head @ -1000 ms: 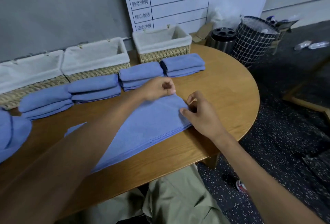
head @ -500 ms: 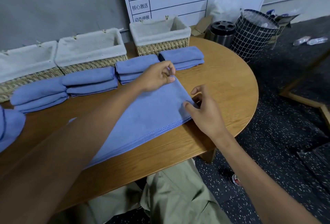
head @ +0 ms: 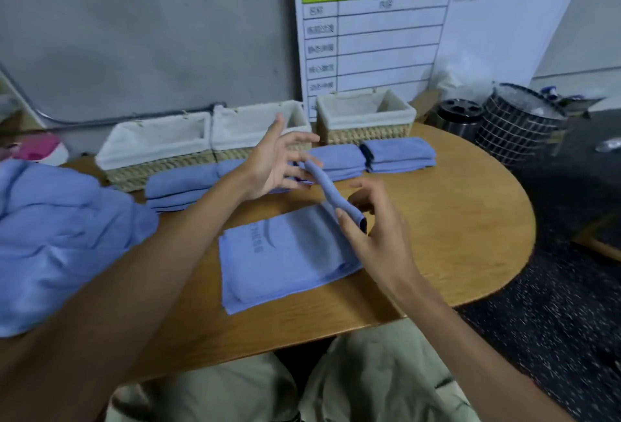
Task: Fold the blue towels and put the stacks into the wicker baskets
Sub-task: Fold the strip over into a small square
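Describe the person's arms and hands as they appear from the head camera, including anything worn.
Both forearms are bare up to the frame edge, with no sleeves visible. The left hand and right hand carry no gloves, rings, watch or wristband that can be seen. Light khaki trousers cover the lap below the table edge.

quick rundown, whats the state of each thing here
towel being folded: partly folded, far edge lifted off the table
left hand: holds that edge
right hand: pinches that edge
wicker baskets: empty
folded stacks: on the table
unfolded pile: heaped
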`<control>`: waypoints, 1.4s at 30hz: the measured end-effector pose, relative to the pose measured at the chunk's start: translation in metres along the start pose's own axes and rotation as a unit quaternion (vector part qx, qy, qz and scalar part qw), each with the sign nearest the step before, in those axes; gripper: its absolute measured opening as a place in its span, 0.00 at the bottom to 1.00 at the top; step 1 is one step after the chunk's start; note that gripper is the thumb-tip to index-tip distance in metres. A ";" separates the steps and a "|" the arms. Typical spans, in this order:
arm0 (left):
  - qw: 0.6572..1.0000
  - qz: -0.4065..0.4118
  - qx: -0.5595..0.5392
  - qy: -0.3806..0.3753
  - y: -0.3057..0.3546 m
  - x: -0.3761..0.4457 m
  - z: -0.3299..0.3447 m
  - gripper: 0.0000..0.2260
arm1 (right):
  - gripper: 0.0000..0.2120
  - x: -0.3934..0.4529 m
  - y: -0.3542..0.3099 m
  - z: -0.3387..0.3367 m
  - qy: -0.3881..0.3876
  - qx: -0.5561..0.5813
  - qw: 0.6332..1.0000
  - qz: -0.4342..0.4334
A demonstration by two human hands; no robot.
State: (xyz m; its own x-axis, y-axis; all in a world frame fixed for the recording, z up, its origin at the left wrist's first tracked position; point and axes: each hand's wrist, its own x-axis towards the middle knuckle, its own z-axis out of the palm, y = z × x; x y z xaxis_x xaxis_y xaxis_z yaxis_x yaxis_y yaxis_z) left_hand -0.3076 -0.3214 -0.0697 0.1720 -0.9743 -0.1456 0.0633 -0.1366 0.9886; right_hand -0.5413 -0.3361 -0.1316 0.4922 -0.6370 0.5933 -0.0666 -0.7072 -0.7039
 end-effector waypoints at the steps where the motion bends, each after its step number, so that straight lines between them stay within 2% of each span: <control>1: 1.000 0.002 0.002 0.004 0.002 -0.013 -0.011 0.36 | 0.14 -0.001 -0.008 0.011 -0.009 -0.005 1.000 -0.016; 7: 0.997 0.015 0.051 0.062 -0.004 -0.071 -0.062 0.39 | 0.15 -0.009 -0.047 0.069 -0.061 -0.041 0.994 -0.082; 13: 0.985 -0.003 0.125 0.116 -0.052 -0.098 -0.091 0.42 | 0.12 -0.037 -0.044 0.118 -0.165 -0.031 0.985 -0.045; 16: 0.971 -0.026 0.193 0.139 -0.080 -0.104 -0.089 0.33 | 0.17 -0.048 -0.041 0.127 -0.219 -0.117 0.966 -0.074; 18: 0.950 0.021 0.248 0.189 -0.091 -0.102 -0.085 0.25 | 0.19 -0.041 -0.044 0.117 -0.227 -0.079 0.968 -0.069; 20: 0.910 0.087 0.323 0.245 -0.091 -0.100 -0.075 0.17 | 0.17 -0.025 -0.044 0.104 -0.172 -0.026 0.984 -0.042; 22: 0.870 0.152 0.373 0.283 -0.089 -0.097 -0.058 0.13 | 0.17 -0.004 -0.035 0.098 -0.113 -0.053 0.992 -0.025; 24: 0.851 0.154 0.427 0.263 -0.097 -0.095 -0.036 0.14 | 0.20 0.011 -0.020 0.097 -0.121 -0.137 0.983 -0.010; 27: 0.800 0.026 0.575 0.169 -0.122 -0.094 -0.020 0.21 | 0.26 0.007 0.009 0.096 -0.273 -0.280 0.919 0.043; 29: 0.789 -0.026 0.598 0.136 -0.126 -0.096 -0.026 0.26 | 0.26 -0.001 0.024 0.092 -0.334 -0.303 0.889 0.076; 33: 0.774 -0.044 0.621 0.114 -0.121 -0.105 -0.034 0.30 | 0.28 -0.001 0.026 0.089 -0.333 -0.312 0.885 0.088; 35: 0.767 -0.055 0.630 0.110 -0.121 -0.110 -0.038 0.33 | 0.35 -0.003 0.028 0.088 -0.323 -0.324 0.883 0.104; 38: 0.750 -0.078 0.650 0.094 -0.118 -0.120 -0.047 0.37 | 0.45 -0.007 0.029 0.077 -0.268 -0.352 0.890 0.106; 40: 0.725 -0.092 0.678 0.076 -0.113 -0.129 -0.046 0.39 | 0.46 -0.007 0.027 0.071 -0.249 -0.379 0.886 0.099; 42: 0.692 -0.100 0.713 0.056 -0.101 -0.135 -0.044 0.41 | 0.42 -0.006 0.023 0.068 -0.261 -0.390 0.879 0.083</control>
State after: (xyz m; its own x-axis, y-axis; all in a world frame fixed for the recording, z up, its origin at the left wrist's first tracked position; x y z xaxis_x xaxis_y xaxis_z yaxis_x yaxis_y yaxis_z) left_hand -0.2942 -0.1683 -0.1520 0.3796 -0.9015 -0.2076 -0.9236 -0.3821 -0.0298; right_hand -0.4862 -0.3275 -0.1777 0.7372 -0.6677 0.1038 -0.6498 -0.7426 -0.1622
